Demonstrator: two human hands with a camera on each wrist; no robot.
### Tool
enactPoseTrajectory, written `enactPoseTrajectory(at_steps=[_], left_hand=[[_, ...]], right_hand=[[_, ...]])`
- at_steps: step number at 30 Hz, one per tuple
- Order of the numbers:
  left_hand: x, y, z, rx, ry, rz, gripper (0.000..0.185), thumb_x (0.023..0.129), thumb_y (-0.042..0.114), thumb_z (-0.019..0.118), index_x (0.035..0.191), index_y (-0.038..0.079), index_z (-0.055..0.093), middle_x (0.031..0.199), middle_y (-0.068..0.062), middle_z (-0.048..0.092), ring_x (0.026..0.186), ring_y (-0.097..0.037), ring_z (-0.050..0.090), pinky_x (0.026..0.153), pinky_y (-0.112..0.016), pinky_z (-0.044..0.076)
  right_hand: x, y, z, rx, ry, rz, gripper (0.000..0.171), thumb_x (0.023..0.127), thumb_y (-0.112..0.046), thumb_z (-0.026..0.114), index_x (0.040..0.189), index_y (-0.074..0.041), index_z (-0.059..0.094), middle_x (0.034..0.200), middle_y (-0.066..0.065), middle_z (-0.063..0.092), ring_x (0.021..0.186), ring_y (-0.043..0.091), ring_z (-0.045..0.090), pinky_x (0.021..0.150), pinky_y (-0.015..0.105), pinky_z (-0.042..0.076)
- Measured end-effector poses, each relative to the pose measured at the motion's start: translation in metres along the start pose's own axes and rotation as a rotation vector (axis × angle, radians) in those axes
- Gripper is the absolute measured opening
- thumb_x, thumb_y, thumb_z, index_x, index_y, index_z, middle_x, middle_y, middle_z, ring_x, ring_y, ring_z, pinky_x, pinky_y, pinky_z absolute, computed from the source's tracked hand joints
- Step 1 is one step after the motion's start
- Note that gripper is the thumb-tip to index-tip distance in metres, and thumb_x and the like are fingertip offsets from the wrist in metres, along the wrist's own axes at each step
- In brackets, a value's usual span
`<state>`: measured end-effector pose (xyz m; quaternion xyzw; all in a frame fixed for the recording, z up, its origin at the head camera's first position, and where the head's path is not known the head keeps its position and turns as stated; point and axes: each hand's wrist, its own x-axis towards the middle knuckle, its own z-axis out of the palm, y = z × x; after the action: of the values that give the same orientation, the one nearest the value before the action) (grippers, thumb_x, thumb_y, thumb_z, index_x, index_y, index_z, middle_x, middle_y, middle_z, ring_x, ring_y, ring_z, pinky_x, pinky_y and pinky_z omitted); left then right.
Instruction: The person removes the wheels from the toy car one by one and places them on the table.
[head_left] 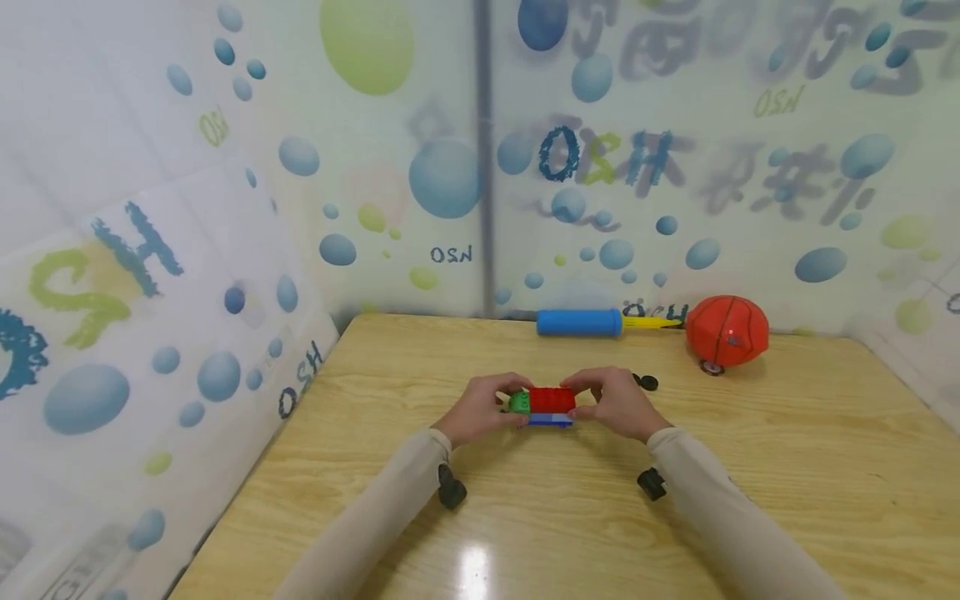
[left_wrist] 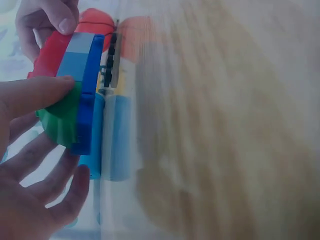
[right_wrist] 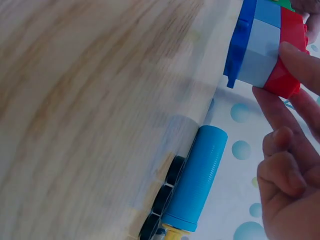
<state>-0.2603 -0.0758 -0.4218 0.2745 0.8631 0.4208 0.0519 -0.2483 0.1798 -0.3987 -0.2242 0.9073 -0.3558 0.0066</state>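
Observation:
Both hands hold a small build of toy bricks low over the table, with a blue base (left_wrist: 86,125), light blue and grey bricks (right_wrist: 260,50) above it, a long red brick (head_left: 552,400) on top and a green brick (head_left: 519,402) at the left end. My left hand (head_left: 480,410) pinches the green end, its thumb lying across the side in the left wrist view. At the other end, my right hand (head_left: 621,403) grips the red brick between thumb and fingers. No wheels show under the base.
Black wheels (right_wrist: 162,200) lie behind the right hand. Farther back, a blue hand pump (head_left: 579,322) with a yellow nozzle (head_left: 647,322) lies along the wall. A red ball-like object (head_left: 727,331) stands at back right, a small wheel (head_left: 711,367) under it. Patterned walls border the wooden table (head_left: 555,533).

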Motion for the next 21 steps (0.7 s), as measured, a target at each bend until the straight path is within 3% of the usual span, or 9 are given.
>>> enactPoseTrajectory(at_steps=[11,21], left_hand=[[0.0039,0.0042,0.0043,0.085,-0.067,-0.043,0.043,0.083,0.011,0.082,0.122,0.011,0.063,0.119,-0.007,0.073,0.11,-0.02,0.066,0.103,-0.041,0.051],[0.0045,0.0052,0.0049,0.089,-0.087,-0.083,0.043,0.083,0.01,0.081,0.121,0.014,0.063,0.121,-0.007,0.072,0.111,-0.02,0.065,0.108,-0.043,0.049]], right_hand=[[0.0021,0.001,0.0033,-0.105,-0.053,-0.002,0.037,0.079,-0.011,0.084,0.114,-0.01,0.074,0.107,0.005,0.077,0.096,0.019,0.066,0.076,0.03,0.045],[0.003,-0.0015,0.0034,-0.109,-0.081,0.02,0.036,0.079,-0.012,0.084,0.114,-0.011,0.074,0.107,0.005,0.077,0.093,0.018,0.062,0.075,0.029,0.041]])
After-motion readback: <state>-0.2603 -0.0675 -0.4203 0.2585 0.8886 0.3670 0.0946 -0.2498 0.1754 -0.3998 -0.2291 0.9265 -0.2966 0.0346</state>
